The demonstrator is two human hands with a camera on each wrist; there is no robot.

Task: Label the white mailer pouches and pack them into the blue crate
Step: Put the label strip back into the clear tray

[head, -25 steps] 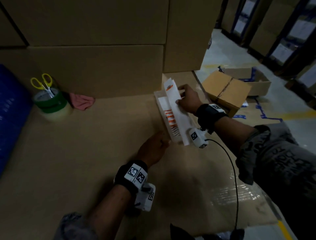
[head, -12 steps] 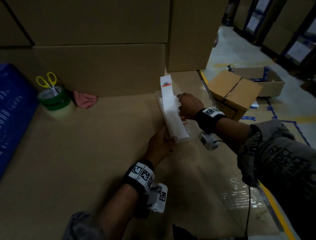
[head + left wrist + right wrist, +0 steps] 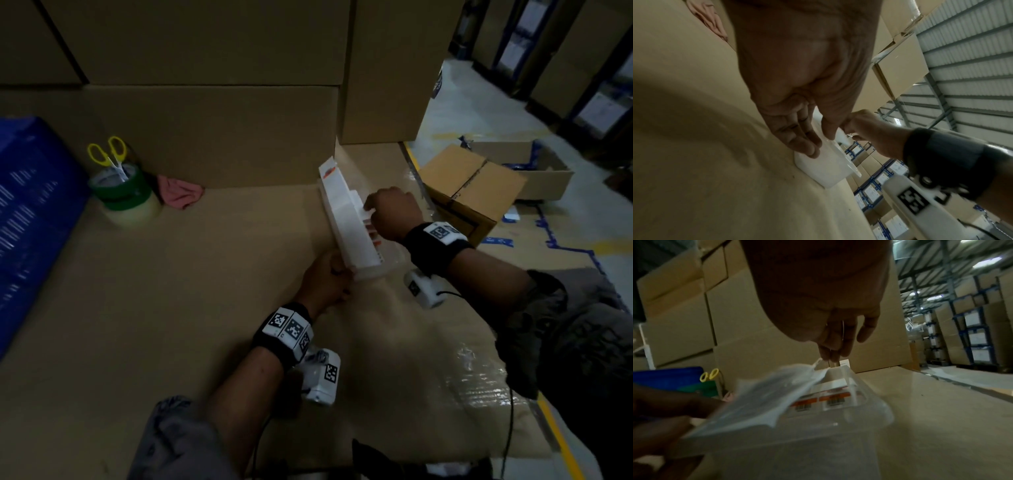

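Note:
A clear plastic label tray (image 3: 373, 270) lies on the cardboard worktop, right of centre. In it stands a long white label sheet (image 3: 346, 219), tilted up on its edge. Orange barcode labels (image 3: 820, 400) lie beneath it in the tray (image 3: 838, 426). My left hand (image 3: 329, 277) grips the tray's near corner (image 3: 824, 170), thumb on top and fingers (image 3: 797, 139) on its outer wall. My right hand (image 3: 390, 212) pinches the sheet's (image 3: 764, 399) raised edge between its fingertips (image 3: 830, 353). The blue crate (image 3: 30, 219) stands at the far left. No mailer pouch is in view.
Yellow scissors (image 3: 109, 154) stand in stacked tape rolls (image 3: 126, 198) beside a pink cloth (image 3: 180, 193) at the back. Tall cartons (image 3: 205, 102) wall the rear. Right of the worktop's edge, an open carton (image 3: 469, 192) sits on the floor.
My right hand has slid nearer along the label sheet, which now leans lower over the tray. My left hand has closed on the tray's near corner.

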